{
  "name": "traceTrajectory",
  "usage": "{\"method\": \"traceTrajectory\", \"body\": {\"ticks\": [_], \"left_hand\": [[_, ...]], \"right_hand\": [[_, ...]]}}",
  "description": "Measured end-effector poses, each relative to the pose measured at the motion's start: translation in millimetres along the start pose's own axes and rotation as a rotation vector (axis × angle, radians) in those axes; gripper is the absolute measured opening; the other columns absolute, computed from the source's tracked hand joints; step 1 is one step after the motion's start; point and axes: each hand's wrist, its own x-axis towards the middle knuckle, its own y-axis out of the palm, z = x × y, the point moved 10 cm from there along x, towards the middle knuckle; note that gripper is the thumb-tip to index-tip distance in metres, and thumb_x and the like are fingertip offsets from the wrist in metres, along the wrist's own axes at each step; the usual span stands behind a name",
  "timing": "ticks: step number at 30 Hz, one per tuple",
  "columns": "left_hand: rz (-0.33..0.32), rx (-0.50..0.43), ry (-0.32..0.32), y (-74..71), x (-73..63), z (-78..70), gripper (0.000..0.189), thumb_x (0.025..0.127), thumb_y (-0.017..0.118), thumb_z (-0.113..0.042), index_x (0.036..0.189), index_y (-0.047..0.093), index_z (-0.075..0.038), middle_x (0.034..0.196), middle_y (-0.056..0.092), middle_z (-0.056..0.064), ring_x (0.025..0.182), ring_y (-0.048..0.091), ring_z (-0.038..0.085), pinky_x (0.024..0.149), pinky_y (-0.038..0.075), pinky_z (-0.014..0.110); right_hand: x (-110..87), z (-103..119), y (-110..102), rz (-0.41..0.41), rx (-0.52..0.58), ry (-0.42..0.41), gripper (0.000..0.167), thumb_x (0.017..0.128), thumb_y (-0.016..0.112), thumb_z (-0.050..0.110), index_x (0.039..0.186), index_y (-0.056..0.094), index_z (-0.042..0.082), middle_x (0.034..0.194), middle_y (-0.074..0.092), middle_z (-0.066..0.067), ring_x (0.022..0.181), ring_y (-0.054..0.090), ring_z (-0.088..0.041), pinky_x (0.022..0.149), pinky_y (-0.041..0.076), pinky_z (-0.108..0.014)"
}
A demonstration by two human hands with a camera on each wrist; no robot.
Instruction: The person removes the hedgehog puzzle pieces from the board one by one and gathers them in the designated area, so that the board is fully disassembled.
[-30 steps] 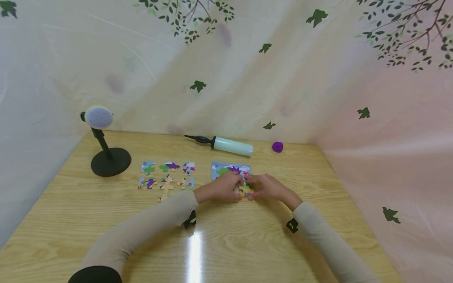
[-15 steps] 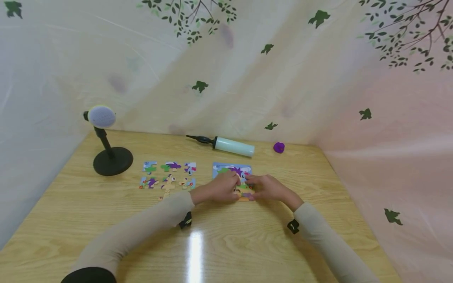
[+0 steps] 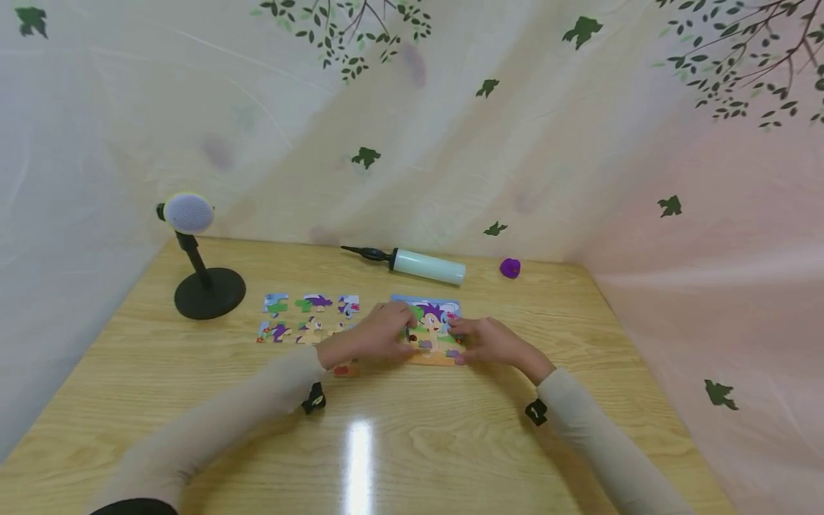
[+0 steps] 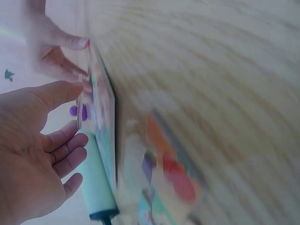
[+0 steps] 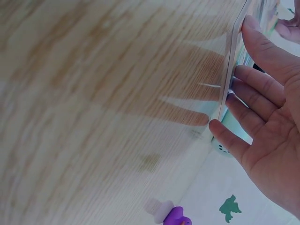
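Observation:
A cartoon jigsaw puzzle board (image 3: 430, 298) with a blue border lies at the table's middle, a purple-haired figure showing on it. Just over its left side, my left hand (image 3: 373, 333) pinches a thin puzzle piece (image 4: 79, 105), seen edge-on in the left wrist view between thumb and index finger. At the board's right edge rests my right hand (image 3: 492, 341); in the right wrist view its loosely extended fingers (image 5: 265, 84) and thumb touch the edge. Left of the board, loose puzzle pieces (image 3: 317, 302) lie in rows, partly hidden by the left arm. One orange piece (image 3: 345, 370) sits below the left wrist.
Behind the board lies a pale blue hand pump (image 3: 428, 265) with a black nozzle. A small purple toy (image 3: 511, 268) stands at the back right. A black-based stand with a round grey head (image 3: 189, 213) is at the back left. A printed curtain (image 3: 425, 143) hangs behind the table.
My left hand has drawn leftward from the board's middle, uncovering more of its picture and the orange piece. My right hand stays at the board's right edge. The head view has shifted slightly.

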Motion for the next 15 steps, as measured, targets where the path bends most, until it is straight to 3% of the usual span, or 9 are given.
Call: {"method": "traceTrajectory", "body": {"ticks": [7, 15], "left_hand": [[-0.082, 0.049, 0.003, -24.7, -20.7, 14.5, 0.045, 0.090, 0.077, -0.033, 0.122, 0.064, -0.004, 0.119, 0.064, 0.008, 0.116, 0.057, 0.027, 0.109, 0.041, 0.053], [-0.101, 0.038, -0.017, -43.4, -52.3, 34.4, 0.042, 0.091, 0.076, -0.029, 0.123, 0.064, -0.004, 0.116, 0.063, 0.007, 0.116, 0.057, 0.028, 0.109, 0.040, 0.056]], "right_hand": [[-0.5, 2, 0, 0.009, 0.007, 0.006, 0.058, 0.088, 0.079, 0.029, 0.136, 0.063, 0.002, 0.152, 0.051, -0.017, 0.141, 0.047, -0.041, 0.115, 0.038, -0.056], [-1.2, 3, 1, 0.011, -0.002, 0.006, 0.058, 0.089, 0.079, 0.029, 0.137, 0.062, 0.002, 0.152, 0.051, -0.017, 0.141, 0.047, -0.042, 0.115, 0.038, -0.056]]}}
